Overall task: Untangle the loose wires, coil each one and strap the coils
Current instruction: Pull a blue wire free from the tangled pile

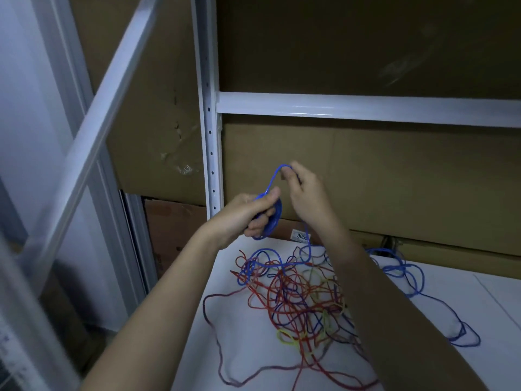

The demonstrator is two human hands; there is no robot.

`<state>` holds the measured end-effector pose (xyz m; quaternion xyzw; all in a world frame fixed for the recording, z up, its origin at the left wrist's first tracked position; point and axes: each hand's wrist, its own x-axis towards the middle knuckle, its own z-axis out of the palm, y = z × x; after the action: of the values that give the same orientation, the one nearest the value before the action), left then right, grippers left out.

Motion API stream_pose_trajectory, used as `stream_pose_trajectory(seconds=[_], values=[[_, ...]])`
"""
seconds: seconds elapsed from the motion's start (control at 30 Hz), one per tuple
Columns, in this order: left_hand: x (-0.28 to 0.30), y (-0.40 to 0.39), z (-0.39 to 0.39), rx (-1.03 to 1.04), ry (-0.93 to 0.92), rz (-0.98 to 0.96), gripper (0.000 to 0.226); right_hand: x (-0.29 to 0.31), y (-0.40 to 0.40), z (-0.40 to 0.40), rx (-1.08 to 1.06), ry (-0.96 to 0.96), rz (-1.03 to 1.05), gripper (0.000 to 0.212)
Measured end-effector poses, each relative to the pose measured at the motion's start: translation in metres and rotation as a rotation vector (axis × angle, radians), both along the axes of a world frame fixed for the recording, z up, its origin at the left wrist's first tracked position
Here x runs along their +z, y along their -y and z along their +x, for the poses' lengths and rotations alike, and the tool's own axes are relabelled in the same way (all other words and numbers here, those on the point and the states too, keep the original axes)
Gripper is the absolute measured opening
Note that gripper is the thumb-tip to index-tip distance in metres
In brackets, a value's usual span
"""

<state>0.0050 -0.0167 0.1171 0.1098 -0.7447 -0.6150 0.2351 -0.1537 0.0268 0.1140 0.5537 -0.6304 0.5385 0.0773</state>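
Above, the left hand [248, 214] grips a blue coil [273, 221]. The right hand [306, 197] pinches its blue wire [275, 176] over the tangle [298, 300] on the table [465, 300].

two hands [242, 215], one blue coil [275, 221], one wire tangle [298, 300]

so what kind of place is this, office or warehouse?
Likely a storeroom or stockroom. A white slotted metal rack holds big cardboard boxes, one with a stock label. The person coils wires over a white table in dim light.
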Motion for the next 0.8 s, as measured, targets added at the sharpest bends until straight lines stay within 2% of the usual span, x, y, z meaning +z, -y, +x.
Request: stream_pose_trajectory(seconds=[0.07, 0.13, 0.2, 0.27, 0.33, 0.43, 0.5, 0.57, 0.7, 0.8], values=[[0.005, -0.003, 0.001, -0.148, -0.132, 0.191, 0.050, -0.013, 0.002, 0.005, 0.121, 0.037, 0.178, 0.023], [0.009, -0.005, 0.001, -0.193, -0.281, 0.337, 0.046, -0.036, 0.002, 0.015, 0.291, 0.086, 0.239, 0.029], [0.011, -0.004, -0.001, -0.118, -0.400, 0.422, 0.034, -0.054, -0.008, 0.025, 0.301, 0.026, 0.303, 0.028], [0.013, 0.000, -0.004, 0.061, -0.460, 0.415, 0.026, -0.067, -0.019, 0.033, 0.359, 0.070, 0.374, 0.027], [0.015, 0.007, -0.006, 0.272, -0.398, 0.263, 0.030, -0.075, -0.030, 0.038, 0.424, 0.108, 0.418, 0.028], [0.006, 0.012, -0.001, 0.512, -0.023, -0.306, 0.032, -0.073, -0.047, 0.046, 0.424, 0.065, 0.436, 0.022], [-0.004, 0.010, 0.004, 0.491, 0.170, -0.544, 0.030, -0.068, -0.056, 0.046, 0.384, 0.009, 0.452, 0.018], [-0.009, 0.006, 0.009, 0.444, 0.277, -0.710, 0.029, -0.059, -0.066, 0.041, 0.318, 0.007, 0.481, 0.017], [-0.009, -0.004, 0.022, 0.432, 0.448, -1.019, 0.035, -0.041, -0.090, 0.033, 0.392, 0.245, 0.532, 0.010], [-0.011, -0.012, 0.040, 0.420, 0.488, -1.103, 0.054, -0.029, -0.107, 0.038, 0.404, 0.353, 0.367, 0.019]])
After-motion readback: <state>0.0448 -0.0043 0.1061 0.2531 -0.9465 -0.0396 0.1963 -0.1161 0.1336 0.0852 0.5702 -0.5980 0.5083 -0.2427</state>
